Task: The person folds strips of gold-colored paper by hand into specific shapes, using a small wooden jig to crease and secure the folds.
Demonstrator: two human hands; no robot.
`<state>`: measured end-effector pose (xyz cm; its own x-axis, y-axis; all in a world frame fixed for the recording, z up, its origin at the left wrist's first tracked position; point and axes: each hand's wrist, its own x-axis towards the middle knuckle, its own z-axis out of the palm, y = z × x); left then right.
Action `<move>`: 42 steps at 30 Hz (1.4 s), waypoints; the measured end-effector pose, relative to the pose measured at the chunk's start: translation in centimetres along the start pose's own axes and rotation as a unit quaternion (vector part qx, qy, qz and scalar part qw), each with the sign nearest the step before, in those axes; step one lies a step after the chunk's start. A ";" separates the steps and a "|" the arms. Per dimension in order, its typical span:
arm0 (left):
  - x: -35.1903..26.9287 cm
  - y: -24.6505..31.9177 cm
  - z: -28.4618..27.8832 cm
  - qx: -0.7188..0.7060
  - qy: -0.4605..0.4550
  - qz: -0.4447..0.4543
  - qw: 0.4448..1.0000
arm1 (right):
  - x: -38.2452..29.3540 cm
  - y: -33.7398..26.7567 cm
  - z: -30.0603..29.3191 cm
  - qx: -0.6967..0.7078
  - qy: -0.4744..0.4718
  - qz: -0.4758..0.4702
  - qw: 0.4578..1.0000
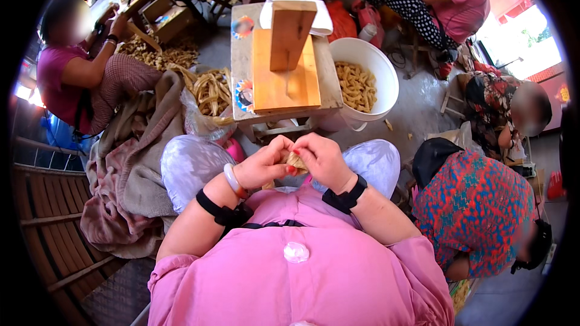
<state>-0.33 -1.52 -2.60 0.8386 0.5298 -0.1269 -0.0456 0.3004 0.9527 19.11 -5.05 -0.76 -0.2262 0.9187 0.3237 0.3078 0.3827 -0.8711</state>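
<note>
Between my knees, my left hand (267, 160) and my right hand (321, 156) meet on a small tan, fibrous-looking piece (295, 161). The fingers of both hands pinch it and cover much of it. Just beyond them stands a small worn table (242, 61) bearing a wooden board (267, 95) with an upright wooden block (290, 36). A folded white cloth (322, 16) lies behind the block. Right of the table, a white bucket (385, 86) holds many tan twisted pieces (355, 86). Left of it, long tan strips (210, 90) lie heaped on clear plastic.
A person (77, 72) sits at the left, near scattered tan pieces (167, 56). Brown-grey blankets (145, 158) and a slatted wooden bench (54, 194) are on my left. A person in patterned clothing (476, 208) is close on my right. Other people sit farther off.
</note>
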 end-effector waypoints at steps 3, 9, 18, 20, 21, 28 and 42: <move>0.4 1.7 1.7 0.264 0.109 0.129 0.949 | 0.1 1.5 -0.2 0.354 -0.025 0.241 0.903; 0.9 2.4 1.2 0.479 0.137 0.215 0.840 | 0.3 1.1 -0.7 0.377 -0.057 0.295 0.876; 0.3 -1.1 0.0 -0.131 0.154 0.061 0.977 | 1.0 -1.1 0.6 -0.042 0.095 0.092 0.990; 0.0 0.0 0.4 -0.261 0.105 0.034 0.959 | 0.7 -0.8 0.1 -0.062 0.050 0.047 0.996; 0.1 0.1 0.4 -0.241 0.131 0.034 0.961 | 0.7 -0.7 -0.1 -0.071 0.029 0.024 0.997; 0.6 0.0 1.2 -0.088 0.242 0.095 0.962 | 0.8 -1.2 -0.2 -0.243 -0.060 -0.018 0.968; 0.6 0.7 0.0 0.229 0.374 0.099 0.893 | 1.2 -2.5 -1.3 -0.120 -0.014 -0.072 0.990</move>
<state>0.12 -0.95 -2.03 0.2329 0.9699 0.0716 0.2174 -0.1237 0.9682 19.30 -4.80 2.25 -0.3085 0.8514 0.4242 0.4810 0.5244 -0.7026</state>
